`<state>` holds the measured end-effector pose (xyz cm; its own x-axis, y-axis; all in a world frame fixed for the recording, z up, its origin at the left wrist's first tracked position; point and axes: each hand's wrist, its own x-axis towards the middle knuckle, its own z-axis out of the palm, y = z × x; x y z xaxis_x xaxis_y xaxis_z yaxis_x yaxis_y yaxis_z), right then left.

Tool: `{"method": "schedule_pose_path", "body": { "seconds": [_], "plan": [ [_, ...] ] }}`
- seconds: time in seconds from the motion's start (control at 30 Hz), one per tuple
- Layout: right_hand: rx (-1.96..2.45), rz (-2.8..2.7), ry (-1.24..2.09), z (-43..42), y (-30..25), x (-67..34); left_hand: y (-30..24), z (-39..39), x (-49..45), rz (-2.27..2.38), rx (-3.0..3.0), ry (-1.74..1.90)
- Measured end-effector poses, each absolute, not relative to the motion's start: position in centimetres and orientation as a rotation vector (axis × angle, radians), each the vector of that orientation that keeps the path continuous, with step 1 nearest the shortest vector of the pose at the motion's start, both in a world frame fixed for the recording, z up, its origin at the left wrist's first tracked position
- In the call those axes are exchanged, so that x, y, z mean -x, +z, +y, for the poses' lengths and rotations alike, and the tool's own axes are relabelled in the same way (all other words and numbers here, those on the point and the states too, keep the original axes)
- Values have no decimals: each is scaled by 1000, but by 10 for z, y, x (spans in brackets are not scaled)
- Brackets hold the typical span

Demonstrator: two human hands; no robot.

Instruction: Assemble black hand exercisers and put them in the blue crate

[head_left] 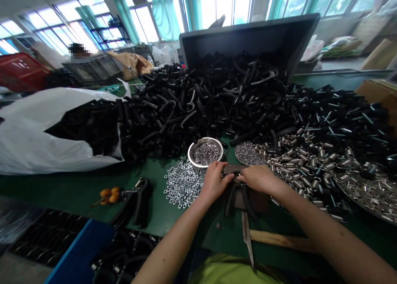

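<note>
Right hand (257,178) was grasping, left hand (217,180) touched with its grip unclear, green surface (71,184) spread beneath, heap of black parts (186,110) rose beyond, wooden-handled tool (279,238) lay nearer, grasped two-legged black part (247,203) lay between both hands, round dish (190,156) stood ahead

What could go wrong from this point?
The left hand works right beside loose nuts, so a sideways brush might scatter them. The hammer lies below the right forearm, its pointed end toward the person, so it could get knocked. Springs lie loose near the right hand and might get swept among other parts.
</note>
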<state>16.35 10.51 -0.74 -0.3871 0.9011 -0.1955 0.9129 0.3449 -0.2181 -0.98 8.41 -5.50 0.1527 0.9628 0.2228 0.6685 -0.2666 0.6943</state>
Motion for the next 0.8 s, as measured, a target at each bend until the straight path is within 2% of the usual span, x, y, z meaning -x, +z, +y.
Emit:
{"method": "schedule_pose_path", "body": {
  "seconds": [0.17, 0.37, 0.57, 0.8],
  "plan": [
    [-1648, 2688, -274, 140, -1, -113, -46, 133, 68, 2078, -2145, 604],
    [-1522, 2785, -220, 175, -17, -50, -50, 163, 80, 2113, -2152, 436],
    [-1536, 2756, -222, 181, -32, -41, -56, 164, 78, 2110, -2101, 534],
    [-1534, 2741, -318, 182, -35, -52, -58, 159, 78, 2071, -1939, 843]
  ]
}}
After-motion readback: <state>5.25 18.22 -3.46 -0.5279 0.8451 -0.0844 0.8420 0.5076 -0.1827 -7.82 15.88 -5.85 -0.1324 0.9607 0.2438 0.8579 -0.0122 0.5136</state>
